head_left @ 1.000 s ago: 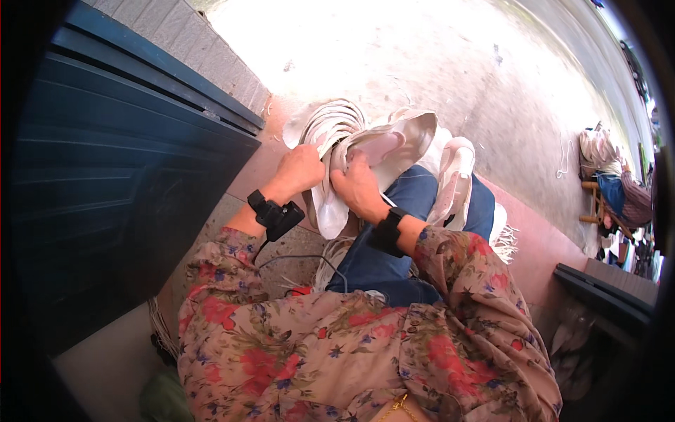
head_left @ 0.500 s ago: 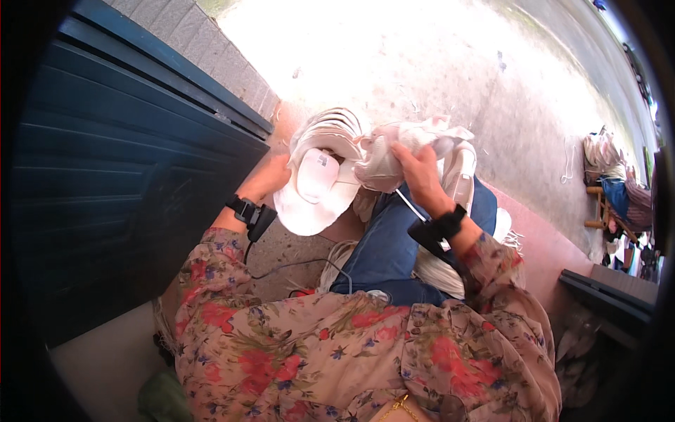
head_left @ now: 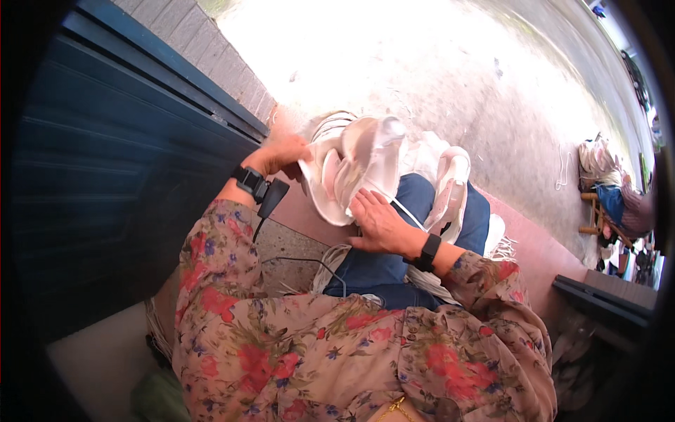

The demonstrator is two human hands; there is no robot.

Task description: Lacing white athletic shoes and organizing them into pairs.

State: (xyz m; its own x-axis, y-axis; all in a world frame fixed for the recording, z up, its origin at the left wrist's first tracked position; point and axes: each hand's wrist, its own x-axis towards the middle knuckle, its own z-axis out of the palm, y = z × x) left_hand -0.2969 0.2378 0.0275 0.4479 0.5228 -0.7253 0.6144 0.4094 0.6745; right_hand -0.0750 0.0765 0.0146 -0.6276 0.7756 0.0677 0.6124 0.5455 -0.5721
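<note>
1. White, curved, shoe-upper-shaped pieces sit bunched between the hands, just left of the blue denim-covered knee.
2. Left hand: fingers closed on the pieces' left rim.
3. Right hand: fingers extended, touching their lower edge.

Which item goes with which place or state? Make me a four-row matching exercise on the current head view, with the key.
Items
1. Left hand
2. Panelled door
3. Right hand
4. Shirt

Places and states
A. Dark blue, on the picture's left side
B. Patterned with red flowers
C. Gripping the left edge of the white shoe uppers
D. Fingers extended, at their lower right edge

Pairs: 1-C, 2-A, 3-D, 4-B
</note>
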